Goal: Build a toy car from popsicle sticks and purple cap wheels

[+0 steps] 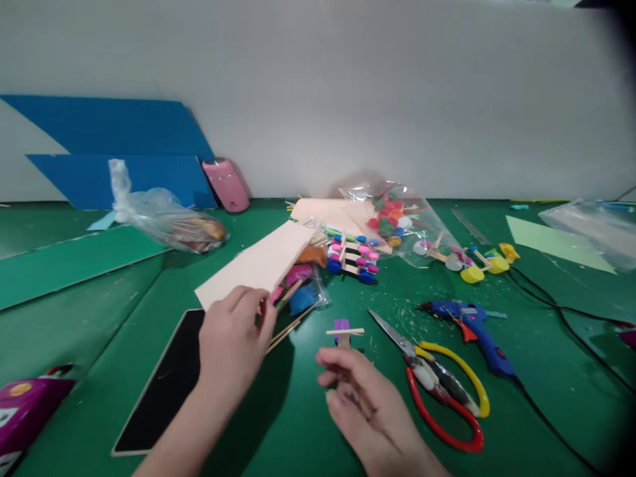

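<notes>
My left hand point(238, 334) is above the table, thumb and fingers bent together beside a bundle of thin wooden sticks point(291, 295); I cannot make out what is between the fingertips. Palm turned inward, my right hand point(370, 404) has loosely curled fingers with a gap to the thumb. Just beyond its fingertips is a small craft-stick piece point(344, 340) with a purple part point(341, 324) and a thin stick point(346, 331) lying across it. The hand hides its near end. Farther back sits a craft-stick model point(352, 257) with pink and blue round ends.
Scissors point(422, 364) lie open-bladed right of my right hand, with a blue glue gun point(472, 324) and its cord beyond. A black board point(166, 381) and pale sheets point(258, 262) are at left. Bags of clay point(304, 298) and bottle caps point(390, 218) lie behind.
</notes>
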Motion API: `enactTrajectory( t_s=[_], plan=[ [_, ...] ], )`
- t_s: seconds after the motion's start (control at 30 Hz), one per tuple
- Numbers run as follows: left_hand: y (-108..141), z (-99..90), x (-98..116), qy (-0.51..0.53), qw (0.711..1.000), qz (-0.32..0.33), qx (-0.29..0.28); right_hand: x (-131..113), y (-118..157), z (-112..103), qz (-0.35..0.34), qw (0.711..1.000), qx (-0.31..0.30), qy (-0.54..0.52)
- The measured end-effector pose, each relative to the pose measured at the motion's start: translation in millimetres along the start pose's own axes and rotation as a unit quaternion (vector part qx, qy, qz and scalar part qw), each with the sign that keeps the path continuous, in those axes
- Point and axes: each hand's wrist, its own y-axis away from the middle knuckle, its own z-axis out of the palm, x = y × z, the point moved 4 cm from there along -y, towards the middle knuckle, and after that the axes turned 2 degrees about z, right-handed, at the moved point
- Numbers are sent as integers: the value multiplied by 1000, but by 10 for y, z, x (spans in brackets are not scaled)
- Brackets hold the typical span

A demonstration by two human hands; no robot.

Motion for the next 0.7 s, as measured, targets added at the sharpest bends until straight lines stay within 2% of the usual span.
enactTrajectory(
  t_s=[0.07, 0.17, 0.23, 0.3, 0.4, 0.5, 0.6, 0.7],
  plan=[
    [159, -60, 57, 26, 1000, -17, -1, 1, -99, 249, 38, 996, -38, -75],
    [375, -111, 123, 38, 999, -19, 17, -10, -316, 546, 80, 974, -56, -205],
    [490, -103, 158, 27, 1000, -5, 12, -21, -459, 699, 55, 970, -66, -228],
    [585, -77, 169, 18, 1000, 1, 5, 21, -562, 792, 28, 981, -57, -183],
    [687, -30, 135, 60, 998, -11, -17, 143, -624, 815, 18, 993, -29, -110],
    [714, -53, 26, 117, 991, -62, -2, 165, -599, 758, -5, 998, -28, -54],
    [649, -112, -135, 148, 981, -121, 9, 45, -537, 689, -37, 998, -43, -6],
    [536, -151, -314, 162, 976, -144, 5, -134, -485, 658, -73, 993, -86, 22]
  ],
)
